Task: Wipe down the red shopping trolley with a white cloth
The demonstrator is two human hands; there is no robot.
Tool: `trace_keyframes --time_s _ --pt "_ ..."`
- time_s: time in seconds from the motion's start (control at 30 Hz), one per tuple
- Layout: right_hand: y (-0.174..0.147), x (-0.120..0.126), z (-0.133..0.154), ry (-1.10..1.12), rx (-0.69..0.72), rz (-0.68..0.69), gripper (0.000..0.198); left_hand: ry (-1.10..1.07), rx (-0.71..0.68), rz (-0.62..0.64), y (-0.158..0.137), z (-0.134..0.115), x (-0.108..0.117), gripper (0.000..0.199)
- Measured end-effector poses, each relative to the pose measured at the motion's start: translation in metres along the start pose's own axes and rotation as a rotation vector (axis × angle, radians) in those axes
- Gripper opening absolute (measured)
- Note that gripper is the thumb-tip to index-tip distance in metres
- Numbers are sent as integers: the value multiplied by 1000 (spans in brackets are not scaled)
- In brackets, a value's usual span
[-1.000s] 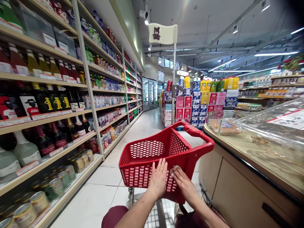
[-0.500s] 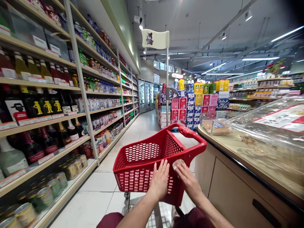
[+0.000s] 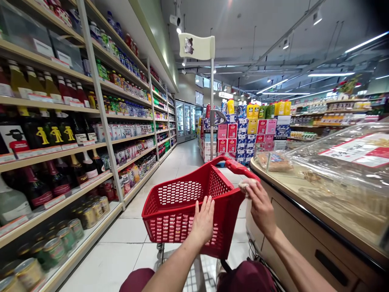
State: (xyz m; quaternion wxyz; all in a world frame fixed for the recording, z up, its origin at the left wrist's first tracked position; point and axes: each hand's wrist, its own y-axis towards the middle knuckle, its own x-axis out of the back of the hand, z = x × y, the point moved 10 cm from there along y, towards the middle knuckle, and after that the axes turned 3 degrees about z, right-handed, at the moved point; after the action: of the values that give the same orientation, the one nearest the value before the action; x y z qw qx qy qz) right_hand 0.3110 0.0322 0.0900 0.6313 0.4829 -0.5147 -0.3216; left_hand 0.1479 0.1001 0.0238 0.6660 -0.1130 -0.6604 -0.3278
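Note:
A small red shopping cart [image 3: 225, 227] with a perforated basket stands sideways in front of me. Flat against its near side wall rests my left hand [image 3: 203, 221], fingers stretched out and holding nothing. My right hand [image 3: 261, 205] is closed around a pale crumpled cloth [image 3: 246, 185], pressing it to the cart where the handle [image 3: 238, 168] meets the basket. Part of the cloth is hidden under the fingers. From the cart's far side a pole rises to a cream flag [image 3: 197, 46] with a bear picture.
Shelves of bottles and cans [image 3: 57, 247] line the left. Close on the right is a wooden counter [image 3: 291, 231] with a clear cover [image 3: 340, 162]. Stacked drink boxes [image 3: 231, 140] stand behind the cart, and glass-door fridges [image 3: 185, 119] are at the aisle's far end.
My right hand has moved up and right with the cloth, from the basket's side wall to the handle's base. The left hand stays on the basket wall.

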Motion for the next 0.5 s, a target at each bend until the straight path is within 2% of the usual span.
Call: trace_keyframes --time_s 0.1,0.2,0.27,0.3,0.4,0.43,0.5 --pt "13 -12 6 -27 -8 -7 48 -3 84 52 -2 17 -11 79" --pt "4 -45 31 23 176 168 45 10 103 95 -7 30 -21 77" --pt "3 -52 28 4 238 219 41 14 109 102 -9 35 -22 76" --pt "8 -49 15 -39 204 194 39 14 115 105 -10 37 -22 75" --pt "25 -32 -29 -210 -12 83 41 16 133 124 -11 39 -20 74" --pt "28 -30 -34 -243 -47 82 42 18 134 134 -11 38 -19 74" --pt "28 -38 -20 -236 21 140 43 19 142 156 -12 37 -16 75"
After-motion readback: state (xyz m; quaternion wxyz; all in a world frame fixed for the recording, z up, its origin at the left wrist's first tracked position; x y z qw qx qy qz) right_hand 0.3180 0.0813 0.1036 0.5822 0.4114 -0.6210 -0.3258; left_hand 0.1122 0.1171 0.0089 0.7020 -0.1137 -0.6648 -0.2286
